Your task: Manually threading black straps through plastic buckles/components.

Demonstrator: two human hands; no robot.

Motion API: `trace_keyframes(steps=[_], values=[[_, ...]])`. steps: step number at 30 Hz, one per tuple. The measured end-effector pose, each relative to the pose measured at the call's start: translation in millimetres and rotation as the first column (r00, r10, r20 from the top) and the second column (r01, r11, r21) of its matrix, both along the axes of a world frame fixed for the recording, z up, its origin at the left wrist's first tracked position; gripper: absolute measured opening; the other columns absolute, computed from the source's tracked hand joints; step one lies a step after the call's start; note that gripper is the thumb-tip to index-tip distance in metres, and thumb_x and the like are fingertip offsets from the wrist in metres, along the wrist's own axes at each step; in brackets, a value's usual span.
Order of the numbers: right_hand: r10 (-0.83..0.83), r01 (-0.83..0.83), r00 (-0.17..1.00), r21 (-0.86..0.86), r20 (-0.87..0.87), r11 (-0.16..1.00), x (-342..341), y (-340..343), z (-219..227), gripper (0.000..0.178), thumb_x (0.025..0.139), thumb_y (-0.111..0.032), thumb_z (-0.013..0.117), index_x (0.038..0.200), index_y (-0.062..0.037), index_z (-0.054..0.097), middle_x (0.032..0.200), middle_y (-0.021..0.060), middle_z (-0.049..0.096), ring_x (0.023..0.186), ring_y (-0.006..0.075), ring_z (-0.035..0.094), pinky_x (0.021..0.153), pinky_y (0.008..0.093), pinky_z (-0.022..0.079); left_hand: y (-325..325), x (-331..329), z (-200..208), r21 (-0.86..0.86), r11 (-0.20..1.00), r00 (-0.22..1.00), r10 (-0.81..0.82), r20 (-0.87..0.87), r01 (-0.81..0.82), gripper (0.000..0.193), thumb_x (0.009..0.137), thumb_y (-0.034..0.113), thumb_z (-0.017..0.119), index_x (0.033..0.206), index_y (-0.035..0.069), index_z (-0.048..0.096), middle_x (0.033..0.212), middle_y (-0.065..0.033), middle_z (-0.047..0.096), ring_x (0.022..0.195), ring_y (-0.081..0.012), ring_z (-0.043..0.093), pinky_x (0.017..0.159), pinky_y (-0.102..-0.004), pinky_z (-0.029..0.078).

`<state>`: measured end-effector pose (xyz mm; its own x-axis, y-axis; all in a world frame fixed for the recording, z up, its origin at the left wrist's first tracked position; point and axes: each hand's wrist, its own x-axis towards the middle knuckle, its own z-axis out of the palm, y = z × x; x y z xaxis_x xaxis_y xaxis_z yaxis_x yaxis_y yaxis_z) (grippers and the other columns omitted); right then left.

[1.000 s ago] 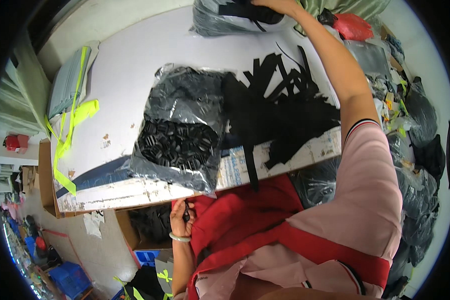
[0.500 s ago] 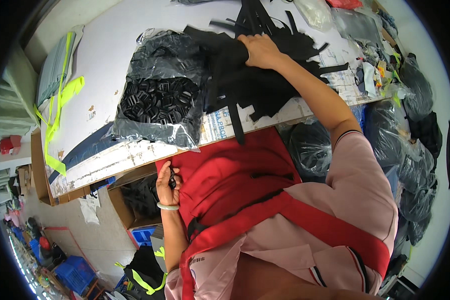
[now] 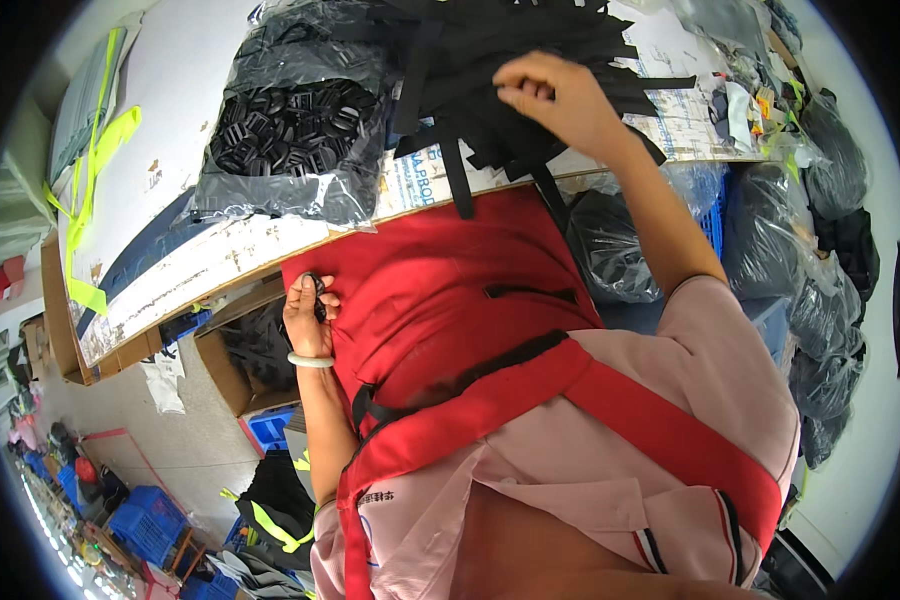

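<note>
Just below the table's front edge, my left hand is closed around a small black plastic buckle, in front of my red apron. My right hand is over a pile of black straps on the table, its fingers curled toward the thumb. Whether anything is between those fingers is hidden. Left of the straps lies an open clear plastic bag full of black plastic buckles. Several strap ends hang over the table's edge.
A neon yellow strip hangs over the white table at the left. Beneath stands an open cardboard box with dark things in it. Stuffed plastic bags crowd the right side. Blue crates stand on the floor, lower left.
My right hand has come away from the black fabric pile toward me, fingers curling more. The pile now lies spread as separate straps. My left hand still holds the buckle, and the view has shifted.
</note>
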<state>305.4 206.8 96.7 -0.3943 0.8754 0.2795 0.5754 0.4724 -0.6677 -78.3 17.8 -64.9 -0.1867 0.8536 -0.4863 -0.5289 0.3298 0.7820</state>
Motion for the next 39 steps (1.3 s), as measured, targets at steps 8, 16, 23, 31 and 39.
trace_keyframes(steps=[8, 16, 23, 31, 39], values=[[-0.335, 0.281, 0.923, 0.265, 0.187, 0.922, -8.8, -41.4, -59.8, 0.025, 0.078, -0.026, 0.074, 0.086, -0.0059, 0.062, 0.074, 0.0063, 0.056, 0.065, 0.0214, 0.054, 0.062, 0.0308, 0.044, -0.8, 5.1, -1.9, -0.005, 0.999, 0.998, -0.044, -0.043, 0.043, 0.015, 0.091, 0.011, 0.063, 0.101, 0.001, 0.063, 0.093, -0.0129, 0.069, 0.063, -0.0115, 0.062, 0.049, -0.0198, 0.049], [-0.119, 0.139, 0.972, -0.088, 0.201, 0.986, -10.5, -63.1, -26.6, 0.019, 0.08, -0.017, 0.069, 0.076, -0.0037, 0.056, 0.069, 0.0052, 0.052, 0.06, 0.0177, 0.05, 0.057, 0.0315, 0.04, -20.7, 24.5, 29.0, 0.024, 0.998, 0.995, -0.059, -0.085, 0.061, 0.013, 0.09, 0.011, 0.065, 0.094, -0.001, 0.064, 0.087, -0.0128, 0.069, 0.061, -0.0133, 0.063, 0.052, -0.0235, 0.051], [0.032, -0.164, 0.979, -0.681, -0.202, 0.713, -39.8, -105.3, -38.2, 0.014, 0.088, -0.012, 0.064, 0.083, -0.0047, 0.053, 0.068, -0.0017, 0.051, 0.056, 0.0038, 0.044, 0.044, 0.0209, 0.036, -16.2, 79.1, 72.8, 0.1, 0.932, 0.938, -0.346, -0.035, 0.348, 0.021, 0.093, 0.011, 0.059, 0.107, -0.004, 0.062, 0.074, -0.0082, 0.064, 0.055, -0.011, 0.056, 0.048, -0.0215, 0.044], [0.197, -0.283, 0.959, -0.65, -0.204, 0.705, -96.3, -142.4, -58.0, 0.014, 0.091, -0.015, 0.059, 0.087, -0.0021, 0.061, 0.063, -0.0006, 0.055, 0.052, 0.0046, 0.048, 0.047, 0.0218, 0.037, -8.9, 110.3, 84.8, 0.21, 0.946, 0.967, -0.227, -0.12, 0.248, 0.017, 0.087, 0.005, 0.066, 0.102, -0.004, 0.066, 0.068, -0.0086, 0.064, 0.051, -0.01, 0.055, 0.045, -0.0199, 0.043], [0.09, -0.297, 0.936, -0.624, -0.34, 0.723, -109.2, -125.8, -27.2, 0.013, 0.092, -0.015, 0.059, 0.094, -0.0032, 0.063, 0.065, -0.0026, 0.054, 0.053, 0.0029, 0.044, 0.048, 0.0203, 0.036, -16.9, 80.7, 94.6, 0.206, 0.954, 0.937, -0.144, -0.317, 0.216, 0.008, 0.084, -0.001, 0.067, 0.091, -0.002, 0.063, 0.071, -0.0057, 0.064, 0.054, -0.0079, 0.058, 0.046, -0.02, 0.046]])
